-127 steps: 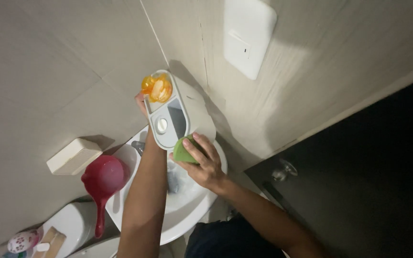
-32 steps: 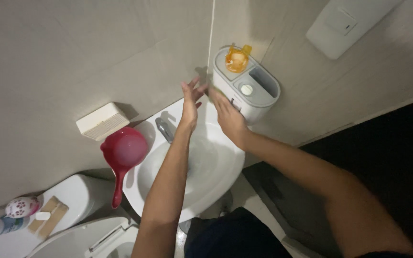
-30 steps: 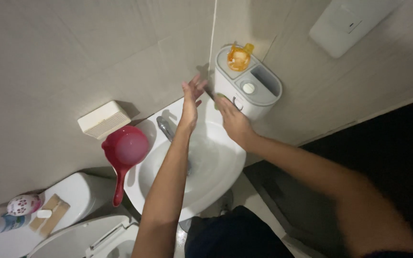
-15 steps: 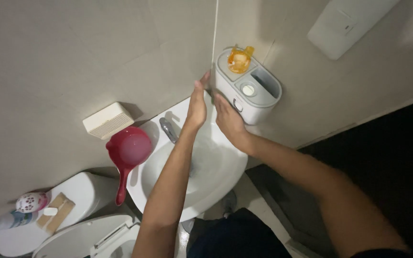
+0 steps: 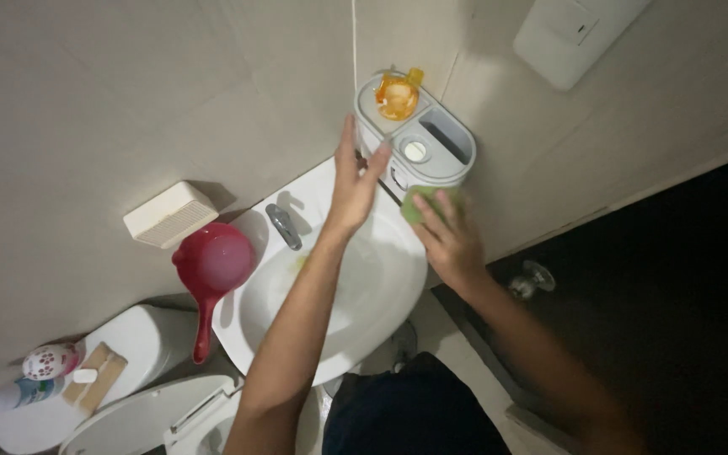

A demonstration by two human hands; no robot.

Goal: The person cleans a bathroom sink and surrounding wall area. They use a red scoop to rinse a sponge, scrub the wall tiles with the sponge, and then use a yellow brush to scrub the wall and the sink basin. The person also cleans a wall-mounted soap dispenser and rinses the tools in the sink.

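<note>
My left hand (image 5: 354,181) is raised over the back of the white sink (image 5: 364,337), fingers spread and touching the side of a grey wall-mounted holder (image 5: 444,147). My right hand (image 5: 448,236) grips a green sponge (image 5: 419,200) pressed against the lower front of that holder. The holder has an orange item (image 5: 398,95) in its top compartment and a small white round piece (image 5: 414,152) in the middle.
A chrome tap (image 5: 282,226) stands at the sink's back. A red dipper (image 5: 211,274) rests on the sink's left rim under a beige soap box (image 5: 170,215) on the wall. A toilet tank (image 5: 94,388) with bottles is at lower left. A white wall box (image 5: 570,34) hangs upper right.
My left hand has risen from the tap area to the holder's side. My right hand has moved right and now presses the green sponge on the holder's front.
</note>
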